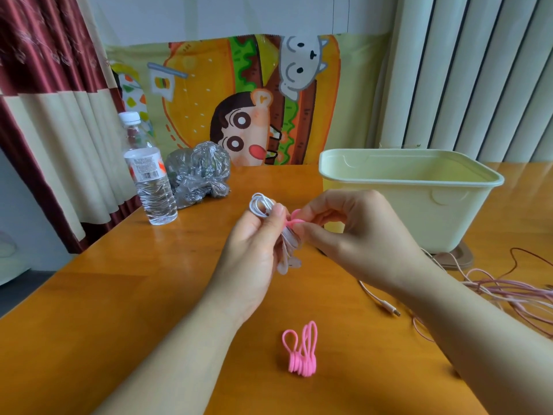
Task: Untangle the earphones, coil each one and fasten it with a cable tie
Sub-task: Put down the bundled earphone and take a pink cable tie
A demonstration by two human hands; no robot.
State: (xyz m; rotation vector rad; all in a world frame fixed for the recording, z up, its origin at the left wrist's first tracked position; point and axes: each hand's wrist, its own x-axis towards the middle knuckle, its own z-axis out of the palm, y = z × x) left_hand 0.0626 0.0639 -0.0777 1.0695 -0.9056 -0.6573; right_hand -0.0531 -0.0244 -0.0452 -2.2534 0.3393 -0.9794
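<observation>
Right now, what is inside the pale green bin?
The pale green bin shows only bare inner walls near its rim; its floor lies below the front wall, out of sight, so anything lying low inside is hidden.

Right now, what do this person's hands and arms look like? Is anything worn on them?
Both arms come in from the bottom of the view, bare up to the picture's edge: no sleeves show. The left hand and the right hand are bare too, with no gloves, rings, watch or bracelet in view. The nails that show are short and unpainted. No markings or cables on either arm.
</observation>
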